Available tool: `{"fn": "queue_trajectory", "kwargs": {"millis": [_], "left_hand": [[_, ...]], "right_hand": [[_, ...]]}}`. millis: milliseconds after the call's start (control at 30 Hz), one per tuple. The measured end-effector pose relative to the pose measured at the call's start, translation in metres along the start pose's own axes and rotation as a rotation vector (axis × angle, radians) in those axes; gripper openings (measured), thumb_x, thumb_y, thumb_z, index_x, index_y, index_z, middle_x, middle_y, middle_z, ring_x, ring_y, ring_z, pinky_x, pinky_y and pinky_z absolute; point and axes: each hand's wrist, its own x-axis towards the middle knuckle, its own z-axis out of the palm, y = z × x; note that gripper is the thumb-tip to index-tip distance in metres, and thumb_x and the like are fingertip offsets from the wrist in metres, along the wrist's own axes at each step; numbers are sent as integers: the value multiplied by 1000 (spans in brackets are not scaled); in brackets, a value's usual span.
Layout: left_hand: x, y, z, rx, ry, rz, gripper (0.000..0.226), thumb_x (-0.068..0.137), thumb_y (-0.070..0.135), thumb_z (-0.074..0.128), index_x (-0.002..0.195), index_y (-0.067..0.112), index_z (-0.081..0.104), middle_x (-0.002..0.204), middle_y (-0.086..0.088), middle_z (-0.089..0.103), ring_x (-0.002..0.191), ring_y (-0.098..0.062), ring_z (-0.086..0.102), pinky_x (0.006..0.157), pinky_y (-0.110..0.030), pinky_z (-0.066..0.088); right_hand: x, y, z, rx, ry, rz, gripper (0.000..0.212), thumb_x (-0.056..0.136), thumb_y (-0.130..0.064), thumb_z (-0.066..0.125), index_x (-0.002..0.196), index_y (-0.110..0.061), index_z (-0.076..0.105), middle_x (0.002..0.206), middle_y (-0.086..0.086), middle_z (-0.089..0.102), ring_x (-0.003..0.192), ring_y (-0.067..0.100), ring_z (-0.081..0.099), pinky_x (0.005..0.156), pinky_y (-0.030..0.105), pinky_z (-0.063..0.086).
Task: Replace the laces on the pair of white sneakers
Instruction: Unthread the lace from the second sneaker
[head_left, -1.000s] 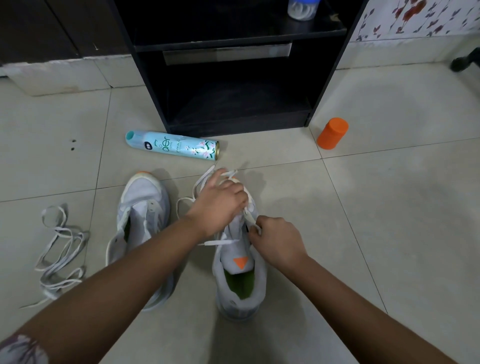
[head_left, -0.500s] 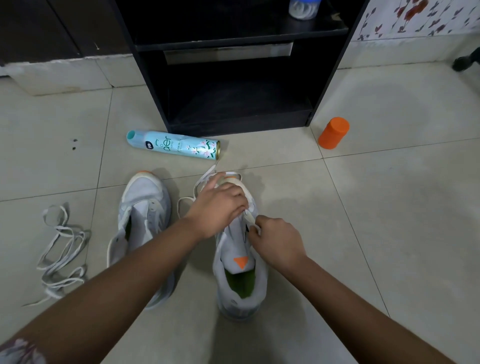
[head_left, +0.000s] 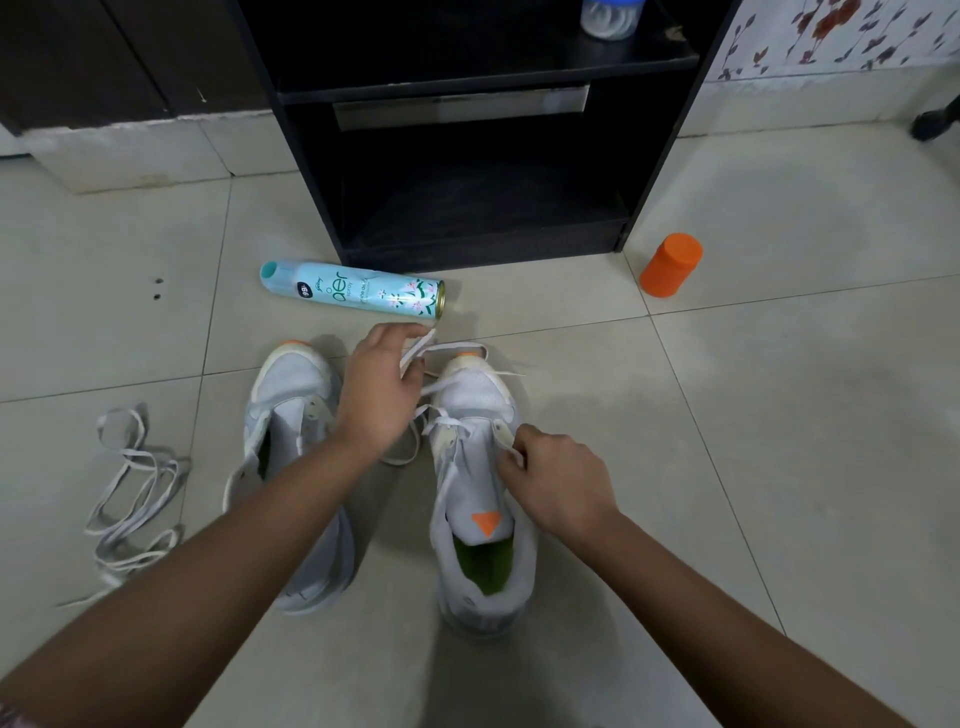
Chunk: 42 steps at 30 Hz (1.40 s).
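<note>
Two white sneakers stand side by side on the tiled floor, toes pointing away from me. The left sneaker (head_left: 291, 415) has no lace. The right sneaker (head_left: 478, 395) has a white lace (head_left: 441, 382) threaded through its lowest eyelets. My left hand (head_left: 376, 395) hovers between the two toes and pinches one end of this lace, pulled up and to the left. My right hand (head_left: 558, 480) rests on the right side of the right sneaker and pinches its eyelet flap. A loose tangled lace (head_left: 130, 493) lies on the floor at the far left.
A pale blue spray can (head_left: 358, 293) lies on its side just beyond the sneakers. An orange container (head_left: 671, 265) stands at the right. A black open cabinet (head_left: 467, 156) rises behind them, with a plastic jar (head_left: 610, 15) on its shelf.
My left hand has lifted off the right sneaker's toe and moved left and away, drawing the lace out through the eyelet. My right hand has stayed on the sneaker's side.
</note>
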Motion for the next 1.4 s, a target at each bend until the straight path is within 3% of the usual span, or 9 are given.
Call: {"fn": "queue_trajectory", "kwargs": {"millis": [133,367,633,767,867,967,1100,1200,1400], "left_hand": [[-36,-5,-2,-244,50,-162,23,89,-5,52,97,15,61,103,0,62,89,-12,59,82,-20,46],[-46,-8,-12,-298,52,-98,28,86,-10,49,97,13,62,104,-3,65,96,-9,60,86,-13,44],[-46,-10,-14,-210,30,-68,31,87,-9,46,103,13,63,105,8,58,95,-2,54,80,-5,39],[-46,-7,-11,-170,-7,-16,35,84,-9,50,101,17,64,105,8,60,92,-4,56,80,-18,43],[-46,-7,-10,-137,-80,44,36,85,-8,49,106,16,65,111,4,63,94,-11,60,82,-22,46],[-48,-9,-8,-84,-169,115,40,85,-7,51,116,15,63,118,-1,63,106,-19,59,93,-25,44],[-50,-9,-7,65,-180,232,40,84,-4,55,116,17,66,116,-3,61,105,-27,58,91,-33,47],[-50,-8,-8,221,-208,328,32,77,2,67,103,20,71,107,-1,61,94,-27,59,75,-34,51],[-45,-6,-10,285,-208,317,13,72,17,79,83,19,72,96,4,66,84,-25,63,71,-34,52]], "right_hand": [[13,-6,-1,197,183,-88,29,88,-46,58,108,-25,60,105,-3,59,93,20,58,73,31,48],[47,-32,4,117,17,-148,17,81,-33,60,87,-21,70,102,1,62,106,23,49,85,33,44],[37,-29,-49,1462,-407,37,24,86,-31,49,68,-16,52,102,1,68,103,19,56,96,37,38],[37,-3,-65,1882,-212,135,26,80,-29,56,56,-23,49,105,0,69,104,19,59,93,34,39],[39,20,-59,2037,-6,204,9,86,-29,55,86,-27,64,120,-4,65,114,16,57,101,32,39],[40,36,-40,1900,131,288,21,95,-27,49,111,-36,58,118,-8,60,115,13,54,100,33,40],[37,39,-15,1429,9,549,6,92,-22,53,90,-25,48,71,0,39,59,15,39,61,26,35],[29,32,-4,1222,23,593,8,94,-21,50,89,-16,53,69,3,36,57,15,34,56,26,30],[0,-2,6,738,311,157,23,85,-29,66,73,-20,49,64,-7,55,61,12,53,60,29,41]]}}
